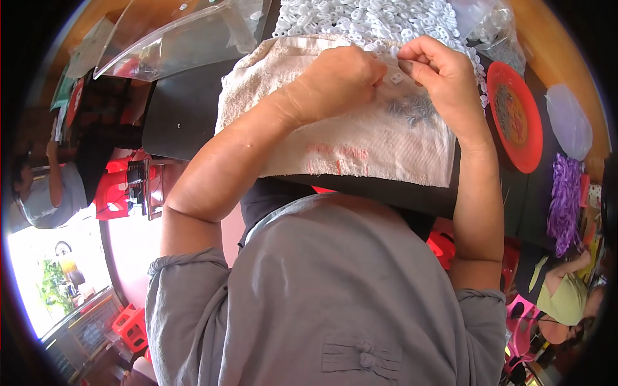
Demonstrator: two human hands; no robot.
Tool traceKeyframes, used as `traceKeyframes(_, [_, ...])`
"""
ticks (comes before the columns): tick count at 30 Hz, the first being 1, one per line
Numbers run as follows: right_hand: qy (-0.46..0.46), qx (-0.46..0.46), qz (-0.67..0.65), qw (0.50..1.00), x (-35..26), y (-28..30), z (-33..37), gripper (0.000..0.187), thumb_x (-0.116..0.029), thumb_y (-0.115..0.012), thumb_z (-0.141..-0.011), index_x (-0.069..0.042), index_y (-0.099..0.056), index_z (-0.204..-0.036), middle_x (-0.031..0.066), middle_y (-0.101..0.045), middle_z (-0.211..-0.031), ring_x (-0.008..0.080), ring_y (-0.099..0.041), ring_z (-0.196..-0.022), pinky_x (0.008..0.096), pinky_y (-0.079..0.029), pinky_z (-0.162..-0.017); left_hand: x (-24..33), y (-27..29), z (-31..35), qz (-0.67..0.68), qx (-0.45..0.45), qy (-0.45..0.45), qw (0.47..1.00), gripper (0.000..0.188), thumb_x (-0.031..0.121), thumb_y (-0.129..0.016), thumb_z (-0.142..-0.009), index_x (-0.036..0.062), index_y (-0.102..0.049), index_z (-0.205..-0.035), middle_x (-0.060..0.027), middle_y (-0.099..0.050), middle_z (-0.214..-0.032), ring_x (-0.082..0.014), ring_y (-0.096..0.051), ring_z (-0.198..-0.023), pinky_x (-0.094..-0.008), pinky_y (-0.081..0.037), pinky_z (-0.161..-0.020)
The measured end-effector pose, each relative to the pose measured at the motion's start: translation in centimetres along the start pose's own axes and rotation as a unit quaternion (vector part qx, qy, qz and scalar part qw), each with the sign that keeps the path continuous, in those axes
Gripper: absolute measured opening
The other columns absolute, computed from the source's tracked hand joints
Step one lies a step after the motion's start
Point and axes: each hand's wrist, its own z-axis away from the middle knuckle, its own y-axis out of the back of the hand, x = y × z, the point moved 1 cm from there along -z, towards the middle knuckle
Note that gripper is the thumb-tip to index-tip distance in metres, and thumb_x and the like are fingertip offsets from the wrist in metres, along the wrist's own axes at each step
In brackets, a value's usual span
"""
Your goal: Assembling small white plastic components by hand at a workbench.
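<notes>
My left hand (347,80) is closed, fingers curled in, above a cream towel (283,141) laid over the table edge. Facing it, my right hand (444,77) pinches thumb against forefinger; what either hand grips is too small or hidden to name. A small white plastic piece (396,78) with a hole shows on the towel between the hands. Below the right fingers lies a little heap of small grey metal pieces (415,110). Just beyond the towel spreads a big pile of similar white plastic pieces (367,20).
To the right, a red plate (533,138) holds more grey metal pieces. Beyond it are a translucent lid-like disc (569,122) and a purple bundle (565,202). A clear plastic bin (174,45) stands far left. Other people sit at both sides, near red stools (132,328).
</notes>
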Motion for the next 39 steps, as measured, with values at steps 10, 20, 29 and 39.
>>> traceKeyframes(10, [-0.004,-0.062,0.023,0.998,-0.3,0.5,0.1,0.005,0.0,-0.059,-0.086,-0.001,-0.062,-0.09,-0.0039,-0.059,-0.076,0.0028,-0.049,-0.068,0.0202,-0.04,-0.061,-0.6,1.7,-0.2,0.251,-0.03,0.229,0.94,0.01,0.005,-0.065,-0.071,0.0019,-0.064,-0.08,-0.0073,-0.059,-0.066,-0.0194,-0.055,-0.059,-0.0318,-0.047,-0.06])
traceKeyframes(20, [-0.001,-0.022,0.016,1.0,0.1,0.7,0.0,0.008,0.0,-0.058,-0.087,0.0,-0.063,-0.093,-0.003,-0.061,-0.078,0.0032,-0.051,-0.069,0.0196,-0.042,-0.062,1.0,0.1,0.1,0.049,-0.06,0.032,0.996,0.009,0.014,-0.063,-0.072,0.005,-0.062,-0.074,-0.0132,-0.065,-0.079,-0.0336,-0.064,-0.076,-0.0423,-0.05,-0.069])
traceKeyframes(29, [0.002,-0.018,0.026,0.999,-0.2,0.8,0.0,0.008,-0.001,-0.059,-0.087,-0.001,-0.063,-0.093,-0.0032,-0.061,-0.078,0.0034,-0.051,-0.069,0.0198,-0.042,-0.061,1.1,-0.5,0.0,0.061,-0.021,0.018,0.998,0.006,0.012,-0.063,-0.072,0.0063,-0.062,-0.075,-0.0131,-0.066,-0.079,-0.035,-0.064,-0.076,-0.0436,-0.051,-0.069])
traceKeyframes(39, [0.013,-0.022,-0.069,0.997,-0.5,1.0,0.2,0.013,-0.003,-0.061,-0.086,-0.001,-0.067,-0.097,-0.0035,-0.063,-0.08,0.0028,-0.051,-0.069,0.0194,-0.04,-0.06,0.9,2.0,-0.6,0.482,0.007,0.301,0.823,0.015,0.014,-0.068,-0.083,0.0005,-0.066,-0.087,-0.0033,-0.06,-0.063,-0.0077,-0.048,-0.052,-0.0232,-0.038,-0.045])
